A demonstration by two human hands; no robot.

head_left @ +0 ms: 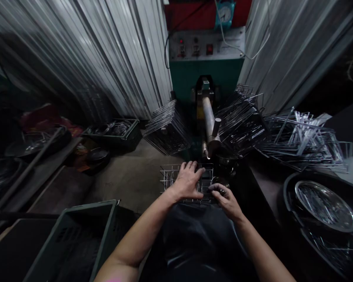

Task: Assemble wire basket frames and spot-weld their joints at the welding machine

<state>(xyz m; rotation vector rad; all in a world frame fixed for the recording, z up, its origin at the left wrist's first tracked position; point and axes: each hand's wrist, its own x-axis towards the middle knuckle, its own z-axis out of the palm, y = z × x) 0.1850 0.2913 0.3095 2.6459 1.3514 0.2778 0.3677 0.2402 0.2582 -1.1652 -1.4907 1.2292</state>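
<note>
Steel wire makes up the small rack (176, 178) lying just ahead of the person's lap, under the nose of a green machine (206, 74). The left hand (188, 181) lies palm down on top of the rack, fingers spread flat over the wires and pressing rather than wrapped around anything. The right hand (227, 199) sits at the rack's right near corner, its fingers curled in and pinched on the wire edge; whether something small is also between the fingertips is too dark to tell.

Straight beyond the rack a metal arm (208, 117) slopes down from the machine toward the hands. The machine's grey panel (206, 46) carries a few red lamps and switches and a white label whose print is too small to read. A blue clock (225, 12) hangs above it against a red wall.

Stacks of wire frames (167, 127) lean left of the arm, more frames (241, 119) on its right, and a loose heap (306, 141) spreads far right. Near right, a round basin (323, 205) holds thin rods. Near left stands a green crate (73, 239), with another crate (114, 131) farther back by the corrugated sheets (106, 55).
</note>
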